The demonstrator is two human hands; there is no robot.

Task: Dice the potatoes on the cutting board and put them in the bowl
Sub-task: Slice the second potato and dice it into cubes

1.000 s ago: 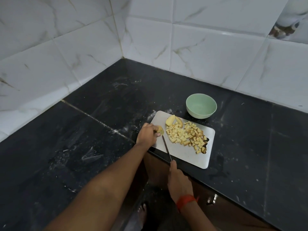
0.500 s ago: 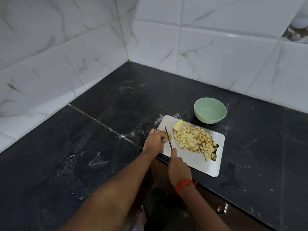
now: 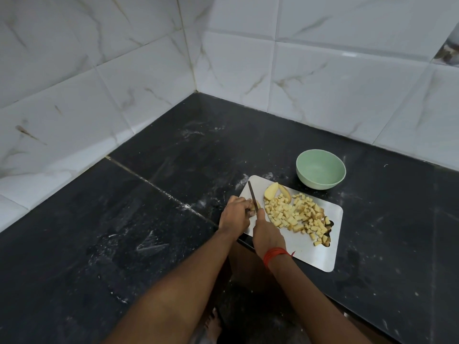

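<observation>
Left grip [image 3: 236, 214]: fingers curled over a small potato piece [image 3: 256, 206], pressing it down at the near left side of the cutting board [image 3: 305, 249]. Right grip [image 3: 267, 232]: closed round the handle of the knife [image 3: 252, 193], blade pointing away and sitting right on that small piece, just beside the left fingertips.

Plenty to go wrong right here. Very little potato left to hold (hardly more than a nub), so could slip or roll under the blade, and then a nicked fingertip. Safer with fingertips tucked back and a slow, straight push down. Could also knock little cubes off the board with a quick swing, with the pile of cubes [image 3: 295, 216] spread close to the right edge. Board itself close to the front edge of the surface [image 3: 173, 219], so easy to tip off with a hard shove.

Now the count. Two grips, both busy. One knife. One cutting board. One small piece under the blade. Two bigger uncut wedges [image 3: 271, 191] at the far side of the board, touching each other. One pile of cubes, far too many to count. One green bowl [image 3: 319, 183] just past the far edge of the board, with nothing in it. One red thread [image 3: 276, 254] on the right wrist.
</observation>
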